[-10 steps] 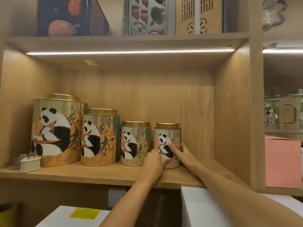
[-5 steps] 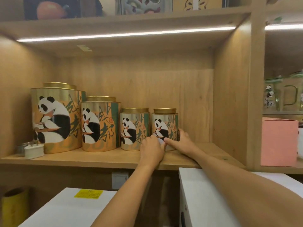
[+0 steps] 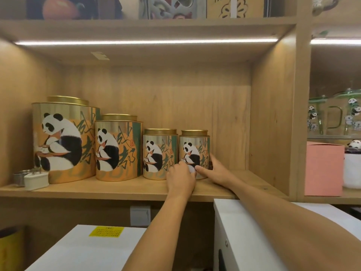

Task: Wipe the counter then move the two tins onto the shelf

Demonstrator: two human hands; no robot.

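Several gold panda tins stand in a row on the wooden shelf [image 3: 117, 189], largest at the left. The smallest tin [image 3: 194, 149] is at the right end, upright, beside a slightly bigger tin [image 3: 159, 153]. My left hand [image 3: 180, 178] rests against the smallest tin's lower front left. My right hand [image 3: 214, 169] wraps its lower right side, index finger along the base. Both hands grip this tin.
A big tin [image 3: 58, 141] and a medium tin [image 3: 117, 147] fill the shelf's left part, with a small white plug [image 3: 36, 179] in front. White boxes [image 3: 254, 231] lie below the shelf. A pink box [image 3: 324, 167] and glass panda mugs [image 3: 349, 114] occupy the right compartment.
The view has shifted slightly. My two hands stay on the smallest tin, which has been set a little further back beside its neighbour.
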